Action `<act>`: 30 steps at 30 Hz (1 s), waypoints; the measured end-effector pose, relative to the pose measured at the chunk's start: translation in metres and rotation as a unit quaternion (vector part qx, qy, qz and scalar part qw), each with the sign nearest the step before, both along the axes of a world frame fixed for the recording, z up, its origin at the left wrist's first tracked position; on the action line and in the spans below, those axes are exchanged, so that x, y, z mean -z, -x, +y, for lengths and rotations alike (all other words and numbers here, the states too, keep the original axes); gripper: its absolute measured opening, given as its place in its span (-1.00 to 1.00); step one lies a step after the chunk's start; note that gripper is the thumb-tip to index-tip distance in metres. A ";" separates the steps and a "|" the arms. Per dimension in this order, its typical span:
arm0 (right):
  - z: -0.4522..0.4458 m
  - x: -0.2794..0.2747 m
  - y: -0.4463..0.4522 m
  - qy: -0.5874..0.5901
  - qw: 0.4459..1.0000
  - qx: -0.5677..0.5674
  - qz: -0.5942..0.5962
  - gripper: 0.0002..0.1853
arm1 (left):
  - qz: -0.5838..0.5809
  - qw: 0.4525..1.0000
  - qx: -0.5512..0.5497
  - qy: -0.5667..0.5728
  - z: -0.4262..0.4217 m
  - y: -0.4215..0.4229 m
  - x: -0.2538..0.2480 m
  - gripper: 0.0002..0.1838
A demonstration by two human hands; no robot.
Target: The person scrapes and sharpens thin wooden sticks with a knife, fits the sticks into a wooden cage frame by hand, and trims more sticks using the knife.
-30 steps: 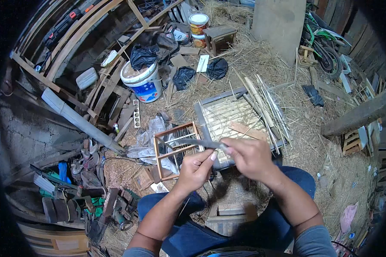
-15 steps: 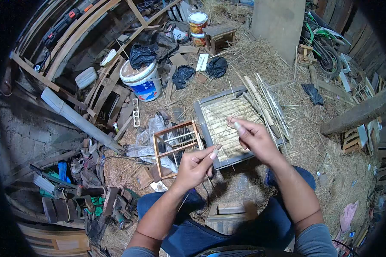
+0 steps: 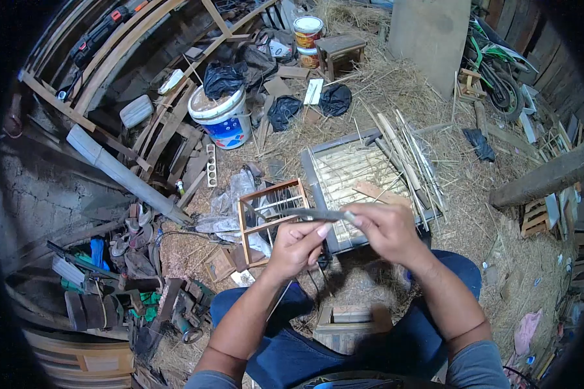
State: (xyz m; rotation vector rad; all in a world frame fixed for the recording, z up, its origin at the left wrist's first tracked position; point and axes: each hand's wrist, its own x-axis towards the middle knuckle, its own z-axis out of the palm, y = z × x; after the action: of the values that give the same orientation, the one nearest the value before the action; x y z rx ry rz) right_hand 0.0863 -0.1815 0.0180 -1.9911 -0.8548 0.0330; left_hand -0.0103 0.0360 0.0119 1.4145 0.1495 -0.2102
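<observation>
My right hand (image 3: 386, 230) is closed on a knife, whose grey blade (image 3: 311, 212) points left across the top of my left hand. My left hand (image 3: 296, 249) pinches a thin stick (image 3: 279, 300) that slants down towards my lap; its upper end is hidden by the fingers and blade. Beyond my left hand stands a small wooden frame (image 3: 243, 228) with thin bars. Behind my right hand lies a slatted panel with a grey border (image 3: 313, 178), with thin strips (image 3: 399, 152) on its right side.
A white bucket (image 3: 222, 120) with a black bag on top stands at the upper left. A small wooden stool (image 3: 340, 45) is near the top. A wooden block (image 3: 350, 316) sits between my knees. At right is a thick beam (image 3: 542, 172).
The view has shifted slightly. Since half a second ago, my right hand has come down and left, bringing the blade back over my left hand. My left hand keeps its pinch.
</observation>
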 end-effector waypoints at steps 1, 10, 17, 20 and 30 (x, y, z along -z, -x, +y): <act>0.001 -0.003 0.000 0.015 1.000 0.004 0.011 -0.76 | 0.010 1.000 -0.011 0.017 -0.001 -0.002 0.001 -0.67; -0.004 0.007 -0.016 -0.027 0.995 0.077 0.052 -0.70 | 0.003 0.999 -0.021 0.039 -0.009 0.000 0.006 -0.60; 0.000 0.006 -0.010 -0.203 0.880 -0.102 0.417 -0.55 | 0.045 0.998 0.012 0.047 -0.009 -0.001 -0.006 -0.58; 0.001 0.011 -0.017 -0.210 0.891 -0.071 0.396 -0.54 | 0.025 0.999 -0.026 0.033 -0.013 -0.001 -0.001 -0.58; 0.003 0.005 0.009 0.018 0.999 0.009 -0.027 -0.69 | 0.010 0.999 -0.037 0.027 -0.010 -0.001 0.001 -0.68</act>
State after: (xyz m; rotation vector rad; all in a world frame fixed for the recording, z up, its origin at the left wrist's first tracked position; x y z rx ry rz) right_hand 0.0777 -0.1786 0.0128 -2.0404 -0.8759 -0.0156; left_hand -0.0095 0.0263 0.0109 1.3503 0.2104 -0.1655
